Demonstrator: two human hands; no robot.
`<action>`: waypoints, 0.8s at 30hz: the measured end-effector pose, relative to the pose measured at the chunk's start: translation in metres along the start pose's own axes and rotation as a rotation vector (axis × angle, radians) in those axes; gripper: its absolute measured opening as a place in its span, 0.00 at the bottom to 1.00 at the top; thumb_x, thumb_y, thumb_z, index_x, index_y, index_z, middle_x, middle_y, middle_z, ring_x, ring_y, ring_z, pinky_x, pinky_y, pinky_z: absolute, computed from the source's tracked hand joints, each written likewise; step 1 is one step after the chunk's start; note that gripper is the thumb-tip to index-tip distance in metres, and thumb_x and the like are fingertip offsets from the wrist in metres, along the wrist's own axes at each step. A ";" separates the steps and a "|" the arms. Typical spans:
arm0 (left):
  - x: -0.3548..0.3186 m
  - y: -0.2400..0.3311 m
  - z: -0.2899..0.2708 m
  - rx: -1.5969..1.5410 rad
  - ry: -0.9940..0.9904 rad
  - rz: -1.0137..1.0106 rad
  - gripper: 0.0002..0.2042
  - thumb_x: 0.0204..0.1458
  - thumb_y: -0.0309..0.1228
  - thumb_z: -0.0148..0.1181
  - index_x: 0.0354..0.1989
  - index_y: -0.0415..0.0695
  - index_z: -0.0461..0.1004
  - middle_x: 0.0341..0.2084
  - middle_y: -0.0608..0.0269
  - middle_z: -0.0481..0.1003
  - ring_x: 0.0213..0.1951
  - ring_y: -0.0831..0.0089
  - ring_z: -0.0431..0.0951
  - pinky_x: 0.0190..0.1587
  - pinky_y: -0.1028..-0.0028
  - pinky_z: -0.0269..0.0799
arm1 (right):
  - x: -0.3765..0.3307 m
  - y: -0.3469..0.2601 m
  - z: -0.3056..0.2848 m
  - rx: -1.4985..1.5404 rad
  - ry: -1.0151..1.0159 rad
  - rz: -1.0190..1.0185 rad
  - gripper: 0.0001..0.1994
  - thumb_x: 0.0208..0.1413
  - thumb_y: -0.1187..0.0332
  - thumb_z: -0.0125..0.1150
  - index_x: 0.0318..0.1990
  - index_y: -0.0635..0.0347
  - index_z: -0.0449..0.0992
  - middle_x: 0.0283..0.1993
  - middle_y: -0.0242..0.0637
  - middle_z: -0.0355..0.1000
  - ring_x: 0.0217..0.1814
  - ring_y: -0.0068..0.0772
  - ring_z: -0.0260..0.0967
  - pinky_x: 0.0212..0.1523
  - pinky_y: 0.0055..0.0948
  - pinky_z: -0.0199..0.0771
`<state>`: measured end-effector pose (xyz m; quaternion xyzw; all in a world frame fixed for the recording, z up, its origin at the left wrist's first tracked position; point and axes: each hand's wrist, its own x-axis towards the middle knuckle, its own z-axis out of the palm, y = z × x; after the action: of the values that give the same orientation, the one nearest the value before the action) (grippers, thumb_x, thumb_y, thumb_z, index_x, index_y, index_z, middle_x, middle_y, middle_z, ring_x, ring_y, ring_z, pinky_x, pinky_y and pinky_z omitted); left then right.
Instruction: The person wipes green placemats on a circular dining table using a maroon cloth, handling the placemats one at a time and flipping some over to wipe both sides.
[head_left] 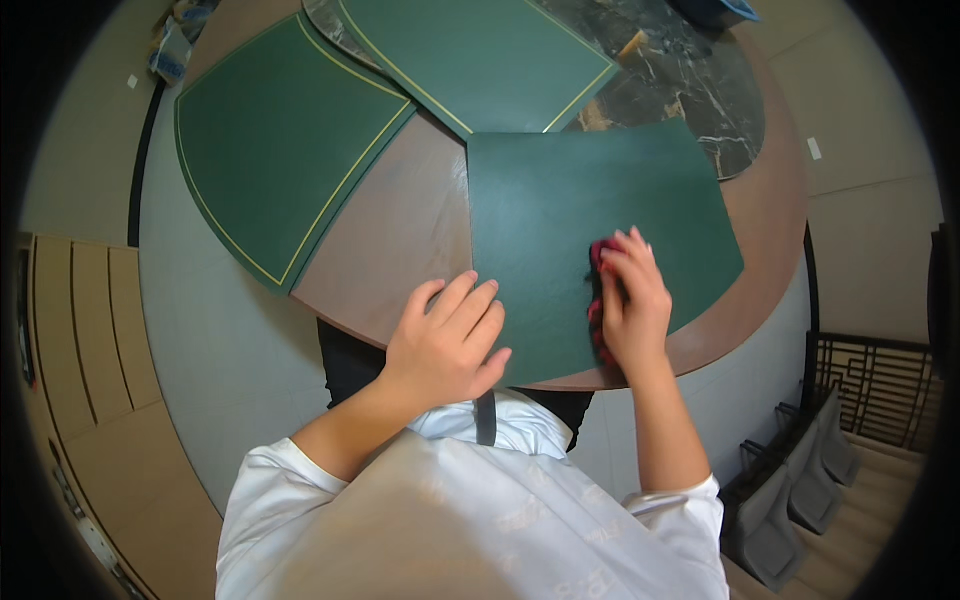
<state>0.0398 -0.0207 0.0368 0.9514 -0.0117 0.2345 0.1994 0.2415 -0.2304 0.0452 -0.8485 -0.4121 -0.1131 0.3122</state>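
While my right fingers (637,262) are curling over the red cloth (597,314) on the nearest mat (540,230), my left fingers (455,297) are lying loosely spread at its left edge, where light pressure should be steadying it against the desk (400,230) for even wiping.

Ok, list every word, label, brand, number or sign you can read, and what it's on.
Nothing is readable.
White top: faint marks, too blurred to read.
Small white rectangles on the walls: too small to tell if they bear text.
Green mats, red-and-black cloth: no lettering visible.
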 end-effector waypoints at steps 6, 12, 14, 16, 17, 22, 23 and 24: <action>0.011 0.005 -0.006 0.046 -0.154 -0.015 0.29 0.49 0.45 0.74 0.58 0.42 0.83 0.69 0.52 0.77 0.75 0.52 0.70 0.71 0.43 0.64 | 0.098 -0.001 0.063 0.052 0.042 -0.336 0.08 0.59 0.78 0.72 0.45 0.63 0.84 0.58 0.45 0.82 0.69 0.57 0.78 0.73 0.51 0.76; 0.011 0.007 -0.009 0.076 -0.246 -0.067 0.37 0.51 0.47 0.73 0.70 0.44 0.77 0.77 0.49 0.68 0.78 0.48 0.65 0.76 0.33 0.53 | 0.120 -0.036 0.102 0.061 -0.015 -0.468 0.08 0.59 0.73 0.73 0.45 0.62 0.86 0.61 0.42 0.82 0.70 0.53 0.77 0.73 0.51 0.76; 0.013 0.006 -0.008 0.087 -0.239 -0.060 0.37 0.51 0.47 0.73 0.70 0.44 0.77 0.77 0.49 0.69 0.79 0.47 0.65 0.76 0.32 0.53 | 0.120 -0.031 0.100 0.030 0.033 -0.446 0.09 0.58 0.74 0.72 0.46 0.61 0.86 0.62 0.41 0.82 0.71 0.53 0.77 0.74 0.51 0.75; 0.012 0.007 -0.007 0.090 -0.243 -0.065 0.37 0.51 0.48 0.73 0.70 0.44 0.77 0.77 0.49 0.69 0.79 0.47 0.65 0.76 0.32 0.52 | 0.123 -0.016 0.092 -0.069 0.077 -0.419 0.07 0.57 0.72 0.70 0.43 0.59 0.86 0.59 0.38 0.82 0.70 0.51 0.76 0.72 0.49 0.75; 0.012 0.007 -0.008 0.087 -0.244 -0.066 0.37 0.52 0.48 0.73 0.70 0.44 0.77 0.77 0.49 0.69 0.79 0.47 0.65 0.76 0.32 0.52 | 0.127 -0.005 0.084 -0.118 0.099 -0.406 0.06 0.57 0.72 0.69 0.41 0.58 0.86 0.57 0.36 0.82 0.69 0.49 0.75 0.71 0.48 0.75; 0.011 0.006 -0.007 0.072 -0.222 -0.062 0.36 0.51 0.48 0.73 0.69 0.45 0.79 0.76 0.49 0.70 0.78 0.46 0.65 0.76 0.32 0.52 | 0.153 0.097 0.048 -0.120 0.280 0.026 0.09 0.58 0.77 0.65 0.42 0.55 0.88 0.56 0.33 0.83 0.59 0.47 0.79 0.61 0.42 0.81; 0.012 0.006 -0.006 0.071 -0.217 -0.066 0.35 0.51 0.47 0.73 0.68 0.45 0.79 0.76 0.49 0.71 0.78 0.46 0.66 0.76 0.32 0.53 | 0.158 0.118 0.038 -0.197 0.257 0.155 0.09 0.61 0.74 0.65 0.44 0.52 0.89 0.57 0.34 0.84 0.59 0.50 0.80 0.58 0.45 0.83; 0.011 0.006 -0.006 0.071 -0.212 -0.070 0.35 0.51 0.47 0.73 0.68 0.45 0.79 0.75 0.49 0.71 0.78 0.46 0.66 0.76 0.32 0.53 | 0.165 0.137 0.028 -0.193 0.268 0.273 0.09 0.63 0.70 0.65 0.45 0.52 0.90 0.57 0.36 0.85 0.60 0.49 0.81 0.58 0.46 0.83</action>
<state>0.0463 -0.0235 0.0492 0.9771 0.0089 0.1259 0.1712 0.4492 -0.1729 0.0374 -0.8998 -0.2355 -0.2206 0.2938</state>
